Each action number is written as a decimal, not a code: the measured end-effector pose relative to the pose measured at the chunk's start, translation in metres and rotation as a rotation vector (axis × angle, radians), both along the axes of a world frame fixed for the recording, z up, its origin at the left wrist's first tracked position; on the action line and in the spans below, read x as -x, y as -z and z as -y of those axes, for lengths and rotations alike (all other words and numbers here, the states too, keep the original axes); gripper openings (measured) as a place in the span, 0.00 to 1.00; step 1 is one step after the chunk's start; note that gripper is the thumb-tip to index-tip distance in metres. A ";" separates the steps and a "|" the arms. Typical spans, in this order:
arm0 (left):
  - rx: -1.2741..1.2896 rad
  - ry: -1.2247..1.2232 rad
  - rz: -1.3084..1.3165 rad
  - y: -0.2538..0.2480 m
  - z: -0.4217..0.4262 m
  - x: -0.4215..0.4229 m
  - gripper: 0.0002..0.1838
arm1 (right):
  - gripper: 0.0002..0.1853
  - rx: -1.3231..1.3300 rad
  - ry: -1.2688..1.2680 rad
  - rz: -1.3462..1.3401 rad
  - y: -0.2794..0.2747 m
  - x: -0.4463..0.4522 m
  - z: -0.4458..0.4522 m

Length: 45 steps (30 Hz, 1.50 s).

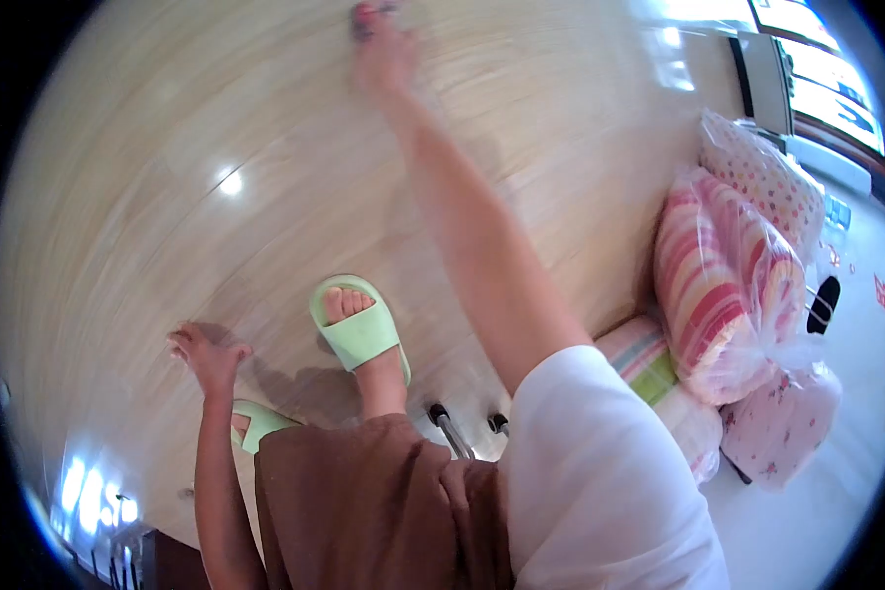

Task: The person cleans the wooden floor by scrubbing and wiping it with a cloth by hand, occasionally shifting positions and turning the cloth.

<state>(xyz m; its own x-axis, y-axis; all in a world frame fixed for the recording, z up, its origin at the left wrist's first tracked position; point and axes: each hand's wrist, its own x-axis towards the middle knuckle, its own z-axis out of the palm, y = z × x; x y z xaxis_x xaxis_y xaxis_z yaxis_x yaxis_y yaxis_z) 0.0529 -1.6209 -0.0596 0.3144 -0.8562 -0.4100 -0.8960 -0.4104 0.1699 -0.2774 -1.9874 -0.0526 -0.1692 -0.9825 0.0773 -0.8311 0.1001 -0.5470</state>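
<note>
My right hand [383,61] is at the far end of my outstretched arm, at the top of the head view over the pale wood-look surface. It is blurred, and at its fingertips is a small red and dark thing [365,18] too smeared to name. My left hand [209,356] hangs at the lower left above the same surface, its fingers spread and nothing in them. Close by are my feet in light green slide sandals [362,332]. Brown clothing [364,506] covers the lower middle, with a white sleeve [600,462] beside it.
Plastic-wrapped striped bedding [703,285], a dotted pillow [767,182] and a pink flowered bundle [785,423] are piled on the right. Metal legs with black ends [441,417] stand near my feet. Bright windows [826,84] lie at the upper right.
</note>
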 end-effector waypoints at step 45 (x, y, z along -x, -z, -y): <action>1.045 -1.291 -0.703 -0.010 -0.105 -0.111 0.14 | 0.24 -0.170 -0.824 0.283 -0.001 -0.312 -0.321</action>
<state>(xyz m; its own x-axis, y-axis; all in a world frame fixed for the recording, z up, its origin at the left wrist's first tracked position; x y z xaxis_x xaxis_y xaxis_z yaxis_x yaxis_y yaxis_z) 0.1639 -1.5161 -0.0491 0.9456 -0.2023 -0.2548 0.2142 -0.2027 0.9555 0.0344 -1.6667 -0.0515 0.6063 -0.7950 -0.0177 -0.5104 -0.3720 -0.7753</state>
